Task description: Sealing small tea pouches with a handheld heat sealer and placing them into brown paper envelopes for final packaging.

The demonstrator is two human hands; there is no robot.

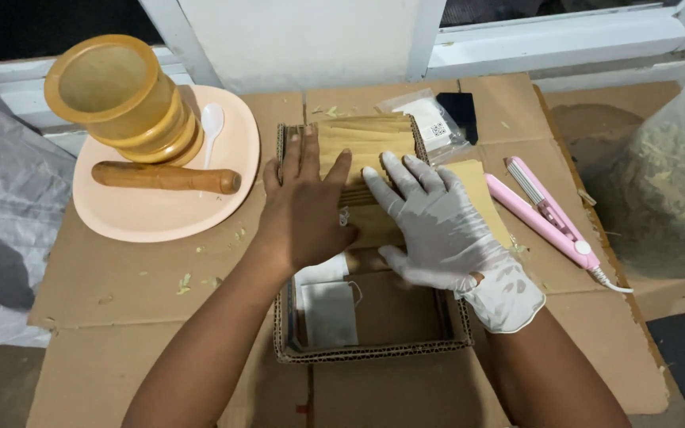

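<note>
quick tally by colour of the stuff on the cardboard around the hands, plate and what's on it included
Yellow-brown: 2, mortar and wooden pestle
Peach: 1, plate
White: 2, plastic spoon and small white sachet
Pink: 1, heat sealer
Tan: 2, cardboard tray and paper pouch stack
Total: 8

The right hand (449, 238) wears a white disposable glove; the left hand (303, 206) is bare.

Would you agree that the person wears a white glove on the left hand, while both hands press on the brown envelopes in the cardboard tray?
Not quite: the head view shows the white glove on the right hand. The left hand is bare. Both do rest on the brown envelopes in the cardboard tray.
</note>
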